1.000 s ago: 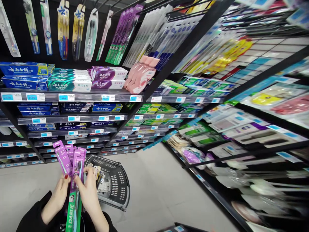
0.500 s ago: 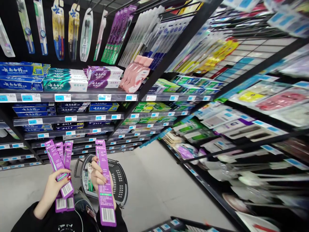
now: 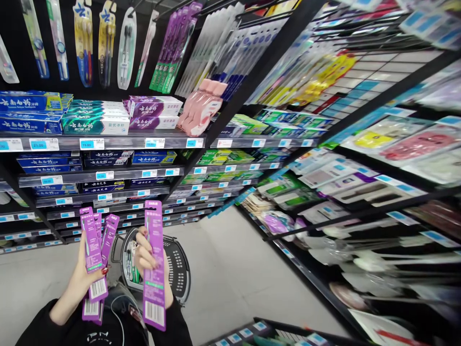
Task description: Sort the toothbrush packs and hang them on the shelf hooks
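Observation:
My left hand [image 3: 82, 278] is closed round a fan of three purple toothbrush packs [image 3: 94, 254], their barcodes facing me. My right hand [image 3: 147, 257] grips a single purple toothbrush pack [image 3: 153, 269] held upright, its barcode at the bottom. Both hands are low at the left, just in front of a black shopping basket [image 3: 180, 269] on the floor that holds a few packaged items.
Shelves of boxed toothpaste [image 3: 97, 122] with blue price tags run along the left. Toothbrush packs [image 3: 173, 48] hang on hooks above. A second rack of hanging goods [image 3: 360, 182] fills the right. Grey floor [image 3: 230, 269] lies between them. Another rack's edge [image 3: 273, 334] shows at the bottom.
A second ago both hands held the packs together in one bunch. My right hand has since drawn one purple pack away and raised it upright, while the left keeps the other three.

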Available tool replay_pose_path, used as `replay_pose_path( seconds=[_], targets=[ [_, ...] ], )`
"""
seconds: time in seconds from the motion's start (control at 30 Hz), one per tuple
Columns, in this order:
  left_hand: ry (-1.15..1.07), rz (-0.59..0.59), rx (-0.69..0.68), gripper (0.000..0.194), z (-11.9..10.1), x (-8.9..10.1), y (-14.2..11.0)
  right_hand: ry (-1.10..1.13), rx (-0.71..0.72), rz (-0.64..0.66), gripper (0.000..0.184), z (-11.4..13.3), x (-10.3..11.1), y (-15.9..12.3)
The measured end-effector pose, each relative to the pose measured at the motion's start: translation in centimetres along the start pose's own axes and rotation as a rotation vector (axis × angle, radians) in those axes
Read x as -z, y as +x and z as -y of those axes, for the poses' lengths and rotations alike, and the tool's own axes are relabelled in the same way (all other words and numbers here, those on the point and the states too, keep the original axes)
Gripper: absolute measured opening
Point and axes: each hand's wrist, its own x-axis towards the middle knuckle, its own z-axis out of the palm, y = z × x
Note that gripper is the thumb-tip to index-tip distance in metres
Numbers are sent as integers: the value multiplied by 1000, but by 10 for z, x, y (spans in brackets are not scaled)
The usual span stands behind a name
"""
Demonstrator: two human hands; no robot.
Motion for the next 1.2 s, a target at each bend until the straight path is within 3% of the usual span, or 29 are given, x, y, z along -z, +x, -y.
replay_pose_path(
  seconds=[0.07,0.13,0.27,0.43,0.57,0.67,0.9,0.97,1.03,1.1,1.2],
  targets=[
    [-48,-23,6,114,5,0,0,-166,-78,-4,11,-4,3,-2],
    [-54,-15,19,110,8,2,1,-294,-71,-104,15,-12,7,1],
    [30,91,42,76,12,3,3,-383,101,-336,22,-44,21,9],
    [26,74,50,79,23,-1,1,-675,284,-600,30,-80,36,6],
    [-73,93,240,63,25,-1,-3,-843,313,-489,26,-87,44,2],
    [-98,189,364,58,21,1,-5,-861,343,-474,26,-86,51,2],
    [-142,424,272,105,23,7,-7,-879,294,-456,39,-82,63,-4],
    [-113,453,264,108,25,8,-5,-845,269,-470,41,-81,64,-6],
    [-74,437,243,101,25,8,-4,-831,254,-476,43,-81,63,-7],
    [-50,361,242,81,25,7,-3,-842,259,-465,45,-82,63,-7],
    [-65,236,352,56,24,7,-4,-850,262,-435,45,-83,62,-6]
  ],
)
